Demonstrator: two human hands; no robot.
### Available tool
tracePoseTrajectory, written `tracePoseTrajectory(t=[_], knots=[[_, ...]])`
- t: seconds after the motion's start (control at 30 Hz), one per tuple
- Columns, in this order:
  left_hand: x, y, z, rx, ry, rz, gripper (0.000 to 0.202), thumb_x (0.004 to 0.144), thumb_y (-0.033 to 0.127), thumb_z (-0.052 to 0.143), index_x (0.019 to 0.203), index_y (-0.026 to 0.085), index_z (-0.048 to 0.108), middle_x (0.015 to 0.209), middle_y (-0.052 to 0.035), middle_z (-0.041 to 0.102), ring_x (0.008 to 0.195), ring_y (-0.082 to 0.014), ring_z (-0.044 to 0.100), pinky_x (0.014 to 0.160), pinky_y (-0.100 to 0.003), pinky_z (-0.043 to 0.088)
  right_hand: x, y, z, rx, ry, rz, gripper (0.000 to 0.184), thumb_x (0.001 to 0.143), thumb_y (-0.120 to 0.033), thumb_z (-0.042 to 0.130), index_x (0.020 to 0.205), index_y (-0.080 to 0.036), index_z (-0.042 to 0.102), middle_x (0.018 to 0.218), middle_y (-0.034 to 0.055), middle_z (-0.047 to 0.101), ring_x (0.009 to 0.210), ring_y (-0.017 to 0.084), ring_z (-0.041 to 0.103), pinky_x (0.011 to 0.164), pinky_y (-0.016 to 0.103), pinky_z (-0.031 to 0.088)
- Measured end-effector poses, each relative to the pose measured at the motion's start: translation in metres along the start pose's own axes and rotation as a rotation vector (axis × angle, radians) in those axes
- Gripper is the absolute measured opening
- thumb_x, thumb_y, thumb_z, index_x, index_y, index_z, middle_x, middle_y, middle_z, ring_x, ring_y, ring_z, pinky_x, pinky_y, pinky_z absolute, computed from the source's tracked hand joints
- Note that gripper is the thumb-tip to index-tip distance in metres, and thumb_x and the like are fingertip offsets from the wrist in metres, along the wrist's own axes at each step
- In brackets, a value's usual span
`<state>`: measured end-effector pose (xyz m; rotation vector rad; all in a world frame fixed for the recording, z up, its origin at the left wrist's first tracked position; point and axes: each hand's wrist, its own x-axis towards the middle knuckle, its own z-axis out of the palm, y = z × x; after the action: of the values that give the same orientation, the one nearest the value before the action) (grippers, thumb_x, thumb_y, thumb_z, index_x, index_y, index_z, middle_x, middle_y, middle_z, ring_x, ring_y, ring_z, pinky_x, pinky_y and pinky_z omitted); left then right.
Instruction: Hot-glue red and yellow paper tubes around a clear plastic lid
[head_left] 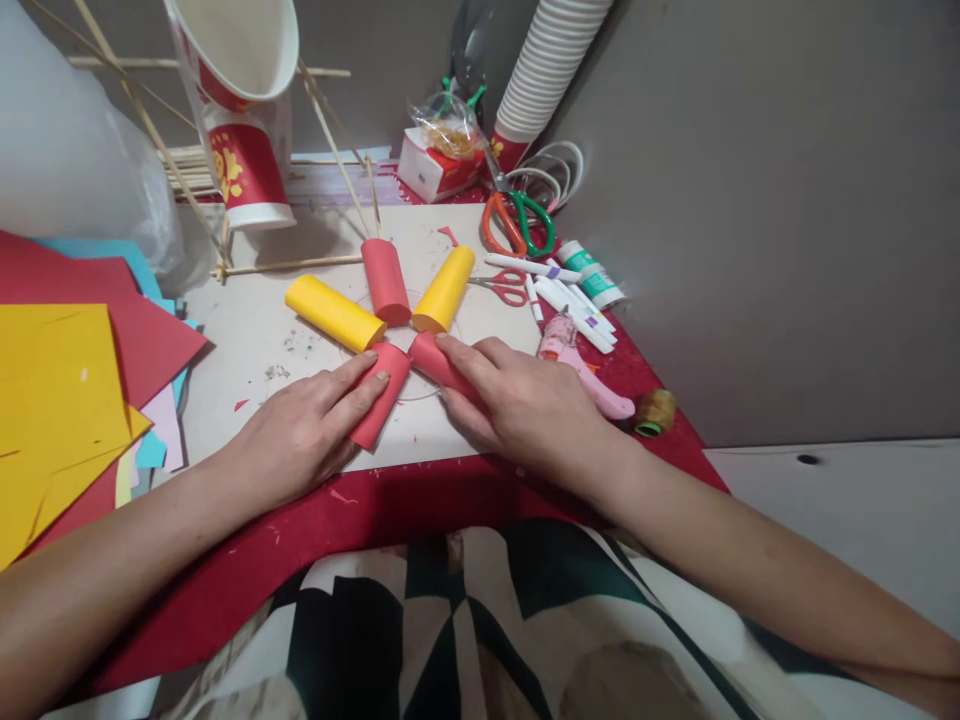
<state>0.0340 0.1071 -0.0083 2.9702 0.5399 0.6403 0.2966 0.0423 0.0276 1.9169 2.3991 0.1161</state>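
Several paper cones lie in a fan on a white card [247, 330]: a yellow one [334, 313] at left, a red one [385, 280], another yellow one [445, 288], and two red ones in front. My left hand [304, 430] lies flat with fingers stretched over the front-left red cone [382, 395]. My right hand [517, 400] presses its fingers, held together, on the front-right red cone [431, 358].
Sheets of yellow [52, 400] and red paper [150, 330] lie at left. Paper cups [247, 170] and thin sticks stand behind. At right are scissors [517, 222], markers [570, 300], a pink glue gun [581, 365], a glue bottle [592, 272] and a cup stack [544, 65].
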Motion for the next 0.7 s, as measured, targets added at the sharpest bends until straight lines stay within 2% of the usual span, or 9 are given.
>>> tracePoseTrajectory(t=[0.3,0.47,0.7], knots=[[0.0009,0.0016,-0.0023,-0.016,-0.001,0.013,0.055,0.102,0.016,0.053,0.155,0.007,0.042,0.150,-0.0313,0.057,0.131,-0.0390,0.065,0.098,-0.051,0.064,0.0009,-0.0025,-0.0047,0.007,-0.092,0.023,0.058,0.108,-0.046,0.041,0.162,-0.026,0.040,0.122,0.0114,0.070,0.093,0.027,0.072,0.055,0.032,0.026],[-0.0011,0.0014,-0.0009,-0.028,-0.020,-0.004,0.066,0.100,0.016,0.055,0.162,0.011,0.034,0.153,-0.0302,0.054,0.134,-0.0382,0.063,0.100,-0.051,0.062,0.0013,-0.0036,-0.0056,0.026,-0.114,0.024,0.059,0.108,-0.046,0.042,0.163,-0.026,0.038,0.122,0.0112,0.070,0.095,0.029,0.073,0.055,0.032,0.027],[0.0003,0.0025,0.0010,-0.024,-0.010,-0.013,0.068,0.101,0.017,0.052,0.165,0.014,0.028,0.151,-0.0296,0.056,0.128,-0.0362,0.067,0.096,-0.050,0.064,0.0021,-0.0032,-0.0071,0.041,-0.135,0.031,0.061,0.108,-0.048,0.042,0.164,-0.026,0.036,0.123,0.0122,0.070,0.096,0.029,0.073,0.056,0.033,0.030]])
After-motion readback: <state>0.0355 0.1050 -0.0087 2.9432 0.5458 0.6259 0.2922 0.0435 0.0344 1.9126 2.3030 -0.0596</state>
